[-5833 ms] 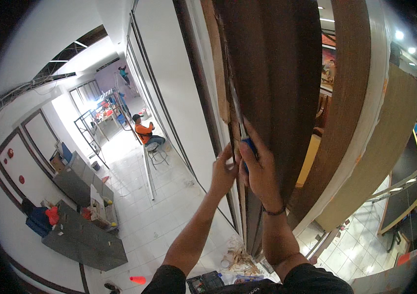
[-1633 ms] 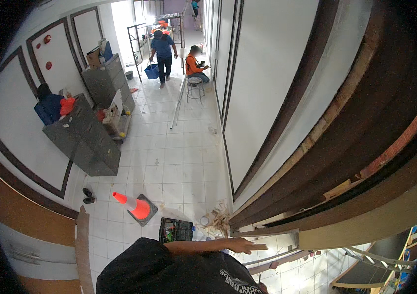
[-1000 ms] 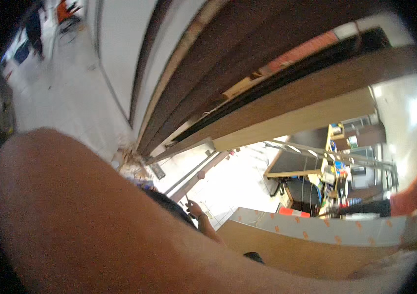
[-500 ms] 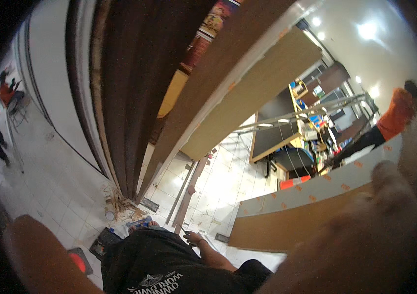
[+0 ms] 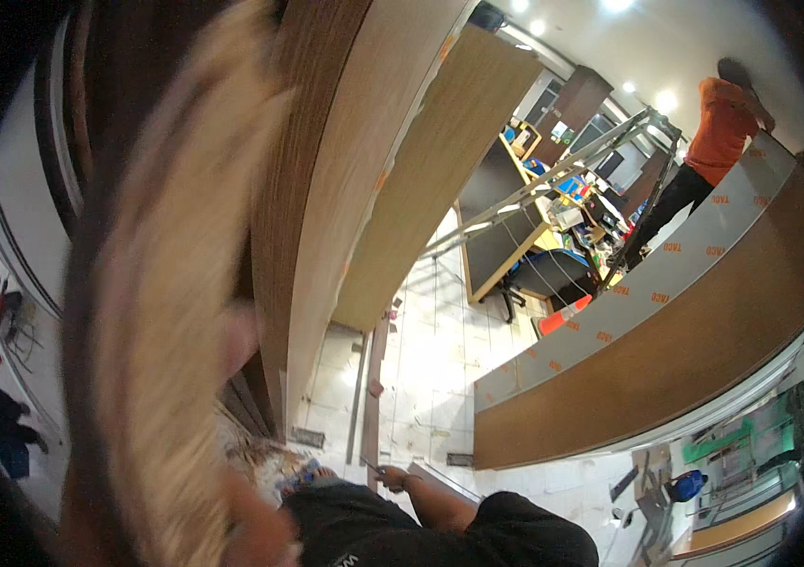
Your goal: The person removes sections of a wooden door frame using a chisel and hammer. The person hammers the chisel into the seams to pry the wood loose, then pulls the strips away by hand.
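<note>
My right hand (image 5: pixel 393 477) reaches out from a black sleeve at the lower middle. Its fingers are closed round a thin pointed tool (image 5: pixel 370 466), too small to name exactly. Close to the lens on the left, a large tan, streaky shape (image 5: pixel 175 246) is smeared by motion, so I cannot tell its kind. A blurred skin-toned patch (image 5: pixel 256 520) at its lower end may be my left hand; its fingers do not show clearly. Just beyond stands a tall brown wood-grain panel (image 5: pixel 303 189).
A curved brown and grey panel (image 5: pixel 667 312) crosses the right side. Behind it are an orange cone (image 5: pixel 564 315), a ladder (image 5: pixel 534 189), a cluttered desk (image 5: pixel 506 227) and a person in orange (image 5: pixel 718 123). Long strips (image 5: pixel 369 378) and scraps lie on the white tiles.
My view has turned, bringing more of the right side in. Two blurred skin-toned shapes at the lower left and right have gone, and the streaky tan shape now covers the left.
</note>
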Demonstrator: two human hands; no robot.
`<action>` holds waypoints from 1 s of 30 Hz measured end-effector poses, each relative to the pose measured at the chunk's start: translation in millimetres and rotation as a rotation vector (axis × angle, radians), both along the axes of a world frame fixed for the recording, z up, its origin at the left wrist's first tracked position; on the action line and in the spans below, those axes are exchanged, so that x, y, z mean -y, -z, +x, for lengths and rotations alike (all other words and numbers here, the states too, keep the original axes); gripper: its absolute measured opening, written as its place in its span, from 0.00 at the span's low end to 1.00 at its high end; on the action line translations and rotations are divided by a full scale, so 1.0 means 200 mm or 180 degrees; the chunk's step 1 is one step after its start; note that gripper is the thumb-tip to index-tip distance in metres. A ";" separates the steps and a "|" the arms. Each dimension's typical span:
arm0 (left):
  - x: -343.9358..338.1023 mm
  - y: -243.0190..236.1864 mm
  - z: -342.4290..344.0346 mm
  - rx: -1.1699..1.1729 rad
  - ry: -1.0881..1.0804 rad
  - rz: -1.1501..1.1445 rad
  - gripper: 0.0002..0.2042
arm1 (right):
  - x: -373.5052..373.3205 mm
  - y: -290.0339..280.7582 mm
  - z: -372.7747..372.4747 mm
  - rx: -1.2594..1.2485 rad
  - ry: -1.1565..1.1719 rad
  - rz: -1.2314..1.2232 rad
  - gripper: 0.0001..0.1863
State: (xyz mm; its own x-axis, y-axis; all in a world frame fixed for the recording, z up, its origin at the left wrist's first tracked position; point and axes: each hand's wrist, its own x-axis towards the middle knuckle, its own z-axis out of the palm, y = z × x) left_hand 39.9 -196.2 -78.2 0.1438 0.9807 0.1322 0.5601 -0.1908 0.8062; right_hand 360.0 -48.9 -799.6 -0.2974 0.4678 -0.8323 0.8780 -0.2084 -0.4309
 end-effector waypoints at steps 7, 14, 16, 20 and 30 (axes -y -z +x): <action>-0.15 0.59 -0.38 0.3520 -0.1735 -0.0334 0.30 | -0.18 -0.43 -0.05 -0.0392 0.0531 -0.0251 0.18; 0.06 1.58 -0.78 0.3519 -0.2728 -0.0713 0.24 | -0.49 -0.60 -0.66 -0.0827 0.0004 -0.0260 0.16; 0.13 2.20 -0.77 0.2825 -0.3440 -0.0876 0.22 | -0.52 -0.63 -0.66 -0.0875 0.0008 -0.0273 0.15; 0.30 2.85 -0.59 0.0676 -0.3940 -0.2035 0.21 | -0.57 -0.70 -0.63 -0.0875 0.0016 -0.0209 0.14; 0.10 2.93 -0.63 0.0703 -0.3631 -0.1957 0.18 | -0.55 -0.59 -0.51 -0.0964 0.0054 -0.0327 0.10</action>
